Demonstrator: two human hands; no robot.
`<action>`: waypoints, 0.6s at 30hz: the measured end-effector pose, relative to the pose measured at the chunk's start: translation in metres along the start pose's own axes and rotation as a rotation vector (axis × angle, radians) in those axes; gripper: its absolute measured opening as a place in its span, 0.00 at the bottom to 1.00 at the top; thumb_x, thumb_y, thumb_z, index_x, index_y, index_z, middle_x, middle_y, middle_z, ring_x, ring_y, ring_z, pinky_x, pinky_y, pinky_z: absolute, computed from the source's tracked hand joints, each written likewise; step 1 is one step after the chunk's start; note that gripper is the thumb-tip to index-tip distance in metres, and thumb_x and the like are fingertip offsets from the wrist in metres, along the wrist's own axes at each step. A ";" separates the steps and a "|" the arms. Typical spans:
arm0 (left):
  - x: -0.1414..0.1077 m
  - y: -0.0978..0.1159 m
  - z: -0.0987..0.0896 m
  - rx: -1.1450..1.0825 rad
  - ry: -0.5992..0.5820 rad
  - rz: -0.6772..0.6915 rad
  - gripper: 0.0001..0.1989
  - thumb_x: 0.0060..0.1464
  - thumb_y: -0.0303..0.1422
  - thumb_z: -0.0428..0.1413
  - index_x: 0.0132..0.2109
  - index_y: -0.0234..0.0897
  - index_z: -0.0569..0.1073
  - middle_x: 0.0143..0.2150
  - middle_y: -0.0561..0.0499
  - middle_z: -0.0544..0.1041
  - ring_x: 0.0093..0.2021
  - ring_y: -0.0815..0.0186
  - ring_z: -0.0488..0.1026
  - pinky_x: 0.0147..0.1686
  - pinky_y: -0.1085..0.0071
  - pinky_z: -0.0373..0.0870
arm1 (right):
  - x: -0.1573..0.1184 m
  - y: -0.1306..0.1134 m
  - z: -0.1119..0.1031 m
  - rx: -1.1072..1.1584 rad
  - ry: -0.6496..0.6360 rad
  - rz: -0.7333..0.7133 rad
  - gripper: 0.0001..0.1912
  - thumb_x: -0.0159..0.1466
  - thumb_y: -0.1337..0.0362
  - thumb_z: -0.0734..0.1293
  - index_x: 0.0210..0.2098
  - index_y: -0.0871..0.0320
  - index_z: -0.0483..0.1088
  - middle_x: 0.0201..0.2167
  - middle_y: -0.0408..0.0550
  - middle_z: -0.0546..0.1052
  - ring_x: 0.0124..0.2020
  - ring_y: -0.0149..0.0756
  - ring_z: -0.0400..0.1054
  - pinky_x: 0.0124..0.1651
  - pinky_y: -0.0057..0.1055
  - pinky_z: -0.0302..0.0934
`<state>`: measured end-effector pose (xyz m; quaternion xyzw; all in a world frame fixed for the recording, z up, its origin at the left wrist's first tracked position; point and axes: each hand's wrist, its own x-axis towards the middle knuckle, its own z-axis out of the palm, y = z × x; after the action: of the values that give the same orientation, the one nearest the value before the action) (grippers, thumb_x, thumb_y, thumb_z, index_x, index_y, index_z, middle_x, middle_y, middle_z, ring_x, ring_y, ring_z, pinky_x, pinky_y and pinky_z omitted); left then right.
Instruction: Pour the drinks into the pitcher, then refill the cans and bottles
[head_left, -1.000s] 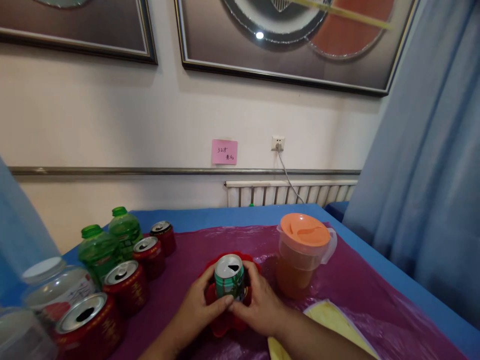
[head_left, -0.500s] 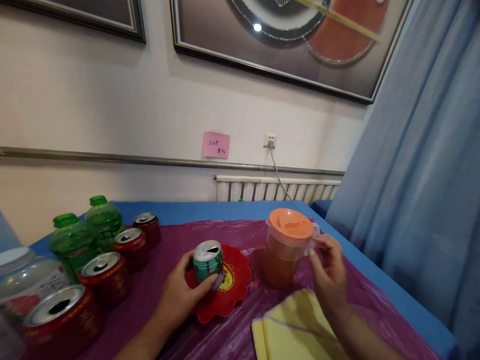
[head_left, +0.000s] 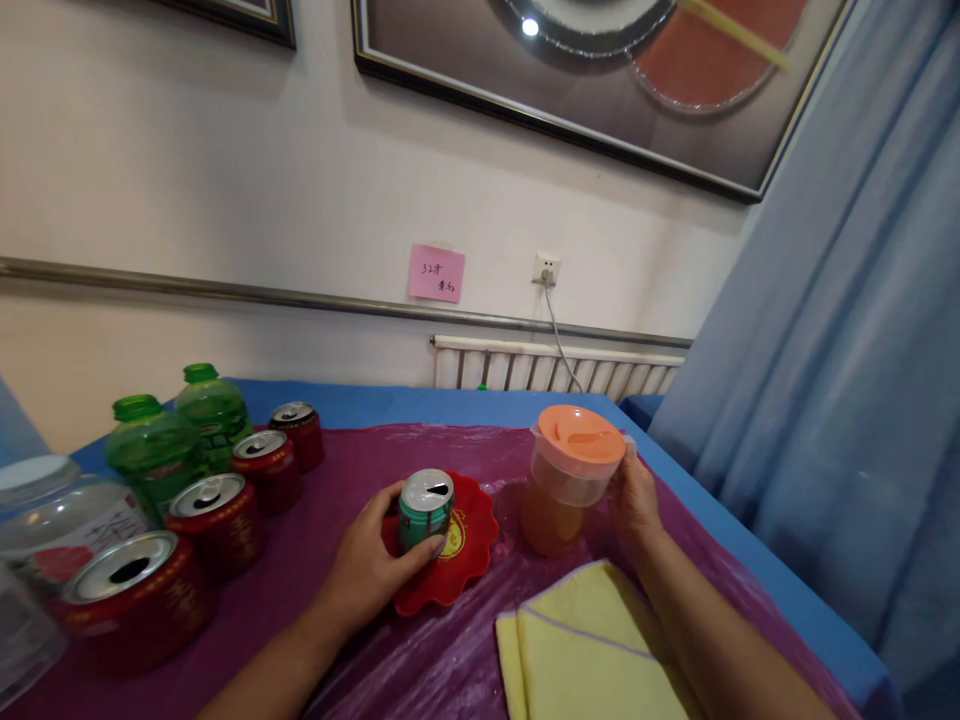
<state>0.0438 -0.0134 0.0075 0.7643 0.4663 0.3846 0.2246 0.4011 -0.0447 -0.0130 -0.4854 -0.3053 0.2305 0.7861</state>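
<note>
A green drink can (head_left: 425, 512) with an opened top stands on a red scalloped plate (head_left: 480, 545). My left hand (head_left: 375, 560) is wrapped round the can from the left, thumb in front. To the right is a clear plastic pitcher (head_left: 559, 500) with an orange lid (head_left: 581, 435) and amber liquid in its lower half. My right hand (head_left: 634, 500) is closed round the pitcher's handle, most of which it hides. The pitcher looks slightly tilted to the left; whether its base touches the table I cannot tell.
Several opened red cans (head_left: 217, 525) form a row at the left, beside green plastic bottles (head_left: 154, 455) and a clear jar (head_left: 64, 520). A folded yellow cloth (head_left: 585, 650) lies in front of the pitcher. Purple plastic sheeting (head_left: 420, 660) covers much of the blue table (head_left: 360, 400).
My right hand has moved from loosely touching the pitcher's handle to a closed grip on it. My left hand keeps its hold on the can. The view has tipped slightly upward.
</note>
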 end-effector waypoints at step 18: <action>-0.008 -0.034 0.007 0.018 0.020 0.058 0.38 0.49 0.45 0.63 0.64 0.41 0.64 0.62 0.42 0.74 0.61 0.49 0.72 0.62 0.52 0.67 | 0.027 -0.079 0.095 0.210 0.058 -0.014 0.30 0.52 0.41 0.76 0.19 0.56 0.59 0.12 0.30 0.55 0.14 0.21 0.45 0.17 0.24 0.42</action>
<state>0.0289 -0.0048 -0.0232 0.7755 0.4497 0.3944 0.2020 0.3585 -0.0010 0.0984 -0.4045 -0.2601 0.2414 0.8429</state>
